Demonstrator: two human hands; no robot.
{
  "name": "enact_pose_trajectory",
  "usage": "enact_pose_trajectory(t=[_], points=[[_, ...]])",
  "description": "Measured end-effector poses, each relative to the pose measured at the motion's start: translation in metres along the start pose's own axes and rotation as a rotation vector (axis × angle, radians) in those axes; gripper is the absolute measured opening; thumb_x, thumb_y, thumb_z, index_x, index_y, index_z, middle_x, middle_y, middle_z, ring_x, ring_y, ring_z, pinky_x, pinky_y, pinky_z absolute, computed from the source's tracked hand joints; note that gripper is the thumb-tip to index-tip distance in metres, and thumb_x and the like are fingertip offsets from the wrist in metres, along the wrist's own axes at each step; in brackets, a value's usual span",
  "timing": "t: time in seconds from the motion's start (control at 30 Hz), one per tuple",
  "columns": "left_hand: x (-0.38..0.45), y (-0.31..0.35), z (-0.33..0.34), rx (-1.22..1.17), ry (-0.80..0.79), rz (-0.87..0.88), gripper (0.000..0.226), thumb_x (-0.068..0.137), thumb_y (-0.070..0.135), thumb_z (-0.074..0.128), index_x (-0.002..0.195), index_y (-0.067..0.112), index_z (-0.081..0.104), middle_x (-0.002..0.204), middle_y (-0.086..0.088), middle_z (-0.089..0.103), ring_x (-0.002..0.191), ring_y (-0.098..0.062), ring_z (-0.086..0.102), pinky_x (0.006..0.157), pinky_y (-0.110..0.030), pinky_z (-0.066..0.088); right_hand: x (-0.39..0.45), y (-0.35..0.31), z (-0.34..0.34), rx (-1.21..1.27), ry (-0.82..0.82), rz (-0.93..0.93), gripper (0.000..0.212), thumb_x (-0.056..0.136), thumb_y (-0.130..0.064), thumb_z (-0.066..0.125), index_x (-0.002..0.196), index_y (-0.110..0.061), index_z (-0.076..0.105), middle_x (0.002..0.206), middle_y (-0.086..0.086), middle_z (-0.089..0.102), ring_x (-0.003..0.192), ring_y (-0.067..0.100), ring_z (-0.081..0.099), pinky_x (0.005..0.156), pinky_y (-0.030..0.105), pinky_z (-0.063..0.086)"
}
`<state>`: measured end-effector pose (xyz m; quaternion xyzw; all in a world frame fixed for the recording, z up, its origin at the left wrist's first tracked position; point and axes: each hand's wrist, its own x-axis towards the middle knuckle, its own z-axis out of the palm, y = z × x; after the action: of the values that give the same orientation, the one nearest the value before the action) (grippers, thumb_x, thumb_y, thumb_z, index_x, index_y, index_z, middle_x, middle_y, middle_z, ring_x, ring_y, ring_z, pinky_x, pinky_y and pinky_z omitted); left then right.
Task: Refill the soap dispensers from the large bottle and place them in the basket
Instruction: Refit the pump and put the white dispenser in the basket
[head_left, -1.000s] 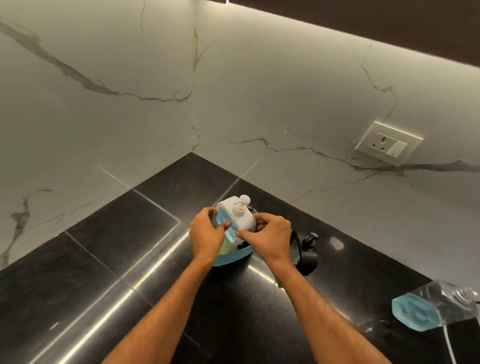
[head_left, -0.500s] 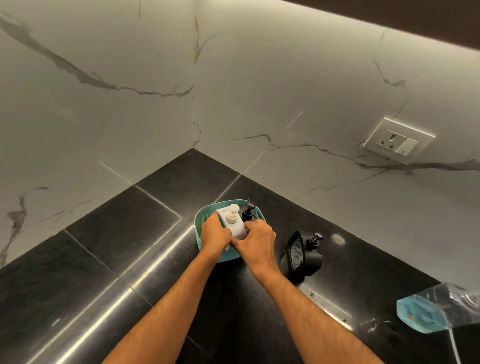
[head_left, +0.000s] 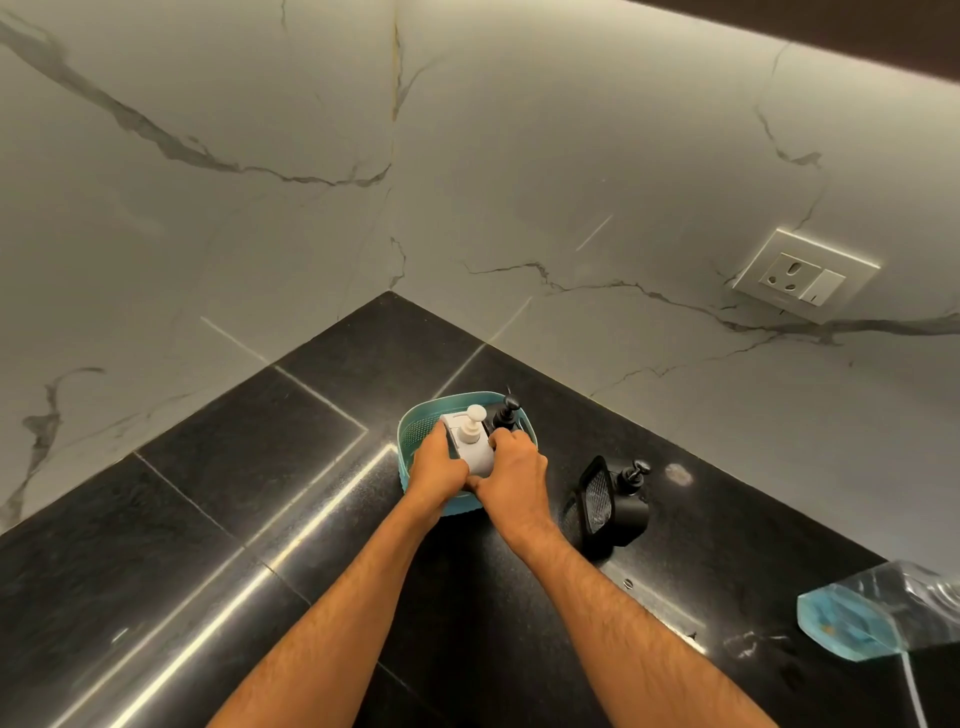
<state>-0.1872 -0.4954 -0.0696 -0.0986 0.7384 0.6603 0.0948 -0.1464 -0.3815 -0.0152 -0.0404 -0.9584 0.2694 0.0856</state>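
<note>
White dispenser (head_left: 470, 441) now down in teal basket (head_left: 415, 427), was above it a sec ago. My left grip (head_left: 439, 467) & right grip (head_left: 511, 475) pinch its sides. Black dispenser (head_left: 618, 501) on desk, right of grips, nxt.

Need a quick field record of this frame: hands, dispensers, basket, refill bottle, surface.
left hand: grips white dispenser's left side
right hand: grips white dispenser's right side
white dispenser: upright, in basket
black dispenser in basket: upright, behind the white one
black dispenser on counter: outside basket, to its right
basket: teal, perforated wall
refill bottle: clear, blue liquid, lying at right edge
counter: black stone, corner
</note>
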Motion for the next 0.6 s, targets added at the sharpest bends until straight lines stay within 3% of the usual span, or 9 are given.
enact_pose_trajectory(t=[0.07, 0.17, 0.33, 0.6], points=[[-0.013, 0.018, -0.004, -0.036, -0.029, -0.013, 0.066, 0.075, -0.010, 0.060, 0.127, 0.030, 0.063, 0.117, 0.005, 0.072, 0.109, -0.013, 0.068, 0.097, -0.043, 0.059, -0.001, -0.001, 0.001, 0.002, -0.001, -0.001, 0.054, 0.064, -0.030, 0.095, 0.105, -0.016, 0.064, 0.108, 0.001, 0.060, 0.096, 0.016, 0.061, 0.072, 0.018, 0.047], [-0.025, 0.039, -0.007, -0.114, -0.051, -0.027, 0.063, 0.082, -0.026, 0.050, 0.130, 0.014, 0.059, 0.108, 0.004, 0.068, 0.098, -0.005, 0.063, 0.083, -0.031, 0.056, -0.002, -0.002, 0.002, -0.001, 0.002, -0.002, 0.053, 0.067, -0.027, 0.093, 0.109, -0.016, 0.063, 0.112, 0.000, 0.058, 0.099, 0.015, 0.059, 0.077, 0.021, 0.052], [-0.025, 0.044, -0.006, -0.164, -0.062, -0.083, 0.067, 0.086, -0.028, 0.043, 0.127, 0.025, 0.051, 0.108, 0.005, 0.062, 0.095, -0.006, 0.059, 0.072, -0.025, 0.054, -0.006, -0.005, 0.005, -0.046, 0.037, -0.028, 0.049, 0.073, -0.021, 0.088, 0.112, -0.017, 0.060, 0.117, -0.001, 0.048, 0.103, 0.013, 0.053, 0.085, 0.023, 0.055], [-0.019, 0.045, -0.005, -0.183, -0.091, -0.119, 0.062, 0.092, -0.019, 0.053, 0.129, 0.031, 0.050, 0.116, 0.002, 0.063, 0.101, -0.013, 0.062, 0.072, -0.028, 0.057, -0.005, -0.003, 0.007, -0.084, 0.041, -0.049, 0.048, 0.075, -0.021, 0.085, 0.114, -0.018, 0.057, 0.117, 0.000, 0.043, 0.101, 0.013, 0.049, 0.084, 0.023, 0.054]])
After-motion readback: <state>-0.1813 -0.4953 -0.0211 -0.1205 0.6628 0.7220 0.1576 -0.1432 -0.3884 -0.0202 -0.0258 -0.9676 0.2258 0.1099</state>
